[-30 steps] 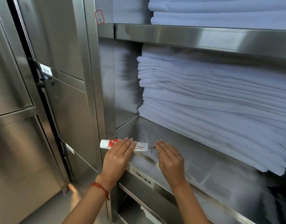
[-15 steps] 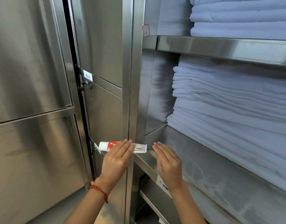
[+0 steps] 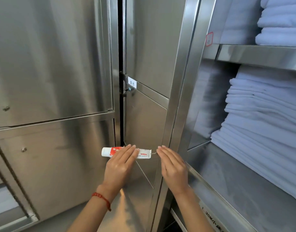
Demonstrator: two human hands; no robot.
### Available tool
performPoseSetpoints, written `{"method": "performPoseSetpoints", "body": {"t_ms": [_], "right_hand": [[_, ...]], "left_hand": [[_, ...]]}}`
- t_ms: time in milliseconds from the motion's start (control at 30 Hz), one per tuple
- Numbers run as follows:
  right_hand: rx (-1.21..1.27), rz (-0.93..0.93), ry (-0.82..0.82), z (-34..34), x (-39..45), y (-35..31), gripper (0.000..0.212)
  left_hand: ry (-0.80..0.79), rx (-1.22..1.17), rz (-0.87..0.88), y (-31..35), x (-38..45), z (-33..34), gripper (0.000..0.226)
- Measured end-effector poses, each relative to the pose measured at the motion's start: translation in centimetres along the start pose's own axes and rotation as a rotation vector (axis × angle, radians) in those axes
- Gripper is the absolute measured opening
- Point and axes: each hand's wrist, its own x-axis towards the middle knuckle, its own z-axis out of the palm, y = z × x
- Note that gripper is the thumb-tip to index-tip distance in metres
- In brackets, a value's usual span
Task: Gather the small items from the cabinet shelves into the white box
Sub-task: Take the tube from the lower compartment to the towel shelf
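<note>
- My left hand [image 3: 123, 162] holds the small white-and-red tube [image 3: 126, 152]. The fingers lie straight over its middle, and I cannot see what the thumb does underneath.
- The tube's long axis runs left to right, level. Its cap end sticks out past my fingers to the left and its flat crimped end to the right. It is in the air in front of the steel cabinet door [image 3: 144, 124], off the shelf.
- My right hand [image 3: 173, 166] has its fingers straight and together, and a thin metal item [image 3: 154, 153] shows at the fingertips, just beside the tube's crimped end. I cannot tell how it is held.
- The shelf [image 3: 244, 178] with folded white linens [image 3: 264, 114] lies to the right.
- The white box is out of view, so I judge the next move is carrying both items to it.
</note>
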Motion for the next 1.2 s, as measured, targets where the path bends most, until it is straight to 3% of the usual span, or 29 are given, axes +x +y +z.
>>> {"method": "performPoseSetpoints", "body": {"t_ms": [467,700,867,1200], "right_hand": [[0.337,-0.1,-0.007,7.3,3.6,-4.9,0.022],[0.558,-0.185,-0.007,9.3,4.9,-6.0,0.026],[0.684,-0.239,-0.007,10.6,4.8,-7.3,0.021],[0.886,-0.33,-0.01,11.5,5.1,-12.6,0.029]], "left_hand": [[0.032,0.367,-0.149,-5.2,-2.9,-4.7,0.026],[0.003,0.567,-0.243,-4.5,-3.9,-6.9,0.025],[0.009,0.684,-0.291,-3.5,-4.6,-8.7,0.037],[-0.065,0.92,-0.416,-1.3,-6.7,-14.5,0.022]]}}
